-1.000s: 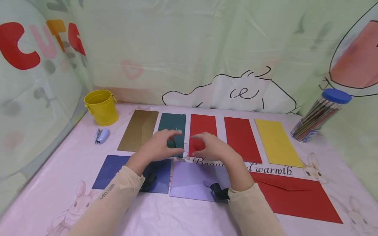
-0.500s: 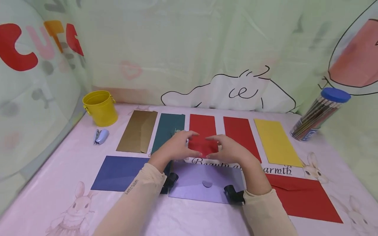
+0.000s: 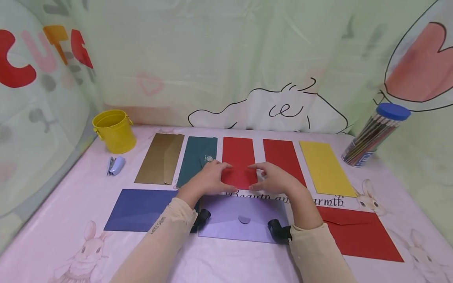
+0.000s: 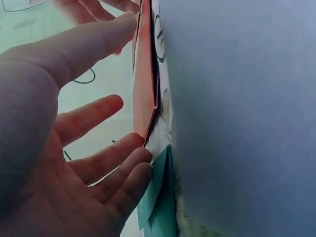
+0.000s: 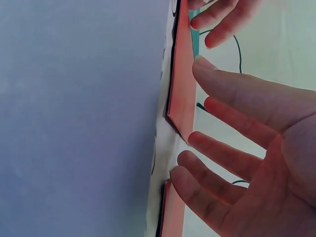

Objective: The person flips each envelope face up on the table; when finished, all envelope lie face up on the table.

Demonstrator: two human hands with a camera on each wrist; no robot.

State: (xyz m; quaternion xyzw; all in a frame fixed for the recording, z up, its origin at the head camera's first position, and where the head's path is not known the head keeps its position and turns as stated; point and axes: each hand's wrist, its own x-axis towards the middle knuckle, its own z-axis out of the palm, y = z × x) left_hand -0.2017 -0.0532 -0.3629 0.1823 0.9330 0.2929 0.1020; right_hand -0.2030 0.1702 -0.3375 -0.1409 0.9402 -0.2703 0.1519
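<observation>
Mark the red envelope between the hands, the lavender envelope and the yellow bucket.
Red envelope (image 3: 239, 162): head view, middle of its face.
Lavender envelope (image 3: 243, 228): head view, middle of its face.
Yellow bucket (image 3: 118, 136): head view, front outer wall.

Head view looking down, 2 wrist close-ups

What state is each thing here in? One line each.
Left-hand grip: holding nothing
Right-hand grip: holding nothing
Left back red envelope: flat
Right back red envelope: flat
Teal envelope: flap slightly lifted
Lavender envelope: flat
Blue envelope: flat, partly hidden
Brown envelope: flat, flap down
Yellow envelope: flat
Front red envelope: flat, flap down
Yellow bucket: upright, top open
Pencil tub: blue lid on
Mini stapler: lying untouched
</observation>
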